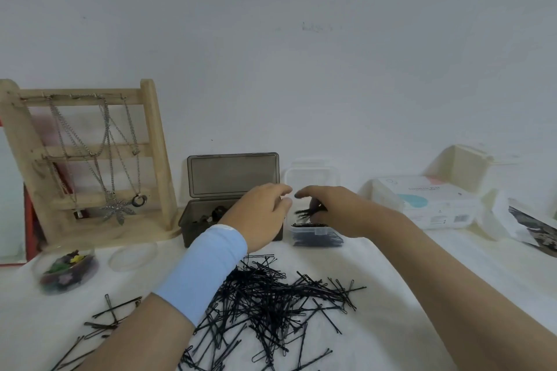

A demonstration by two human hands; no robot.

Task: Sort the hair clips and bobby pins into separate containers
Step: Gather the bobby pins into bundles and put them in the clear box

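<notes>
The bobby-pin step: the right hand (330, 211) pinches a small bunch of bobby pins (305, 213) just over the clear box (310, 231). The left hand (260, 215) curls beside it, and I cannot tell if it holds anything. Next comes dropping them in, then back to the pile (271, 295).

left hand (259, 215) loosely curled beside right hand (334, 209), whose fingers (311, 192) grip bobby pins (303, 213).

Wooden rack (152, 141) (matt); smoky plastic box (232, 173).
</notes>
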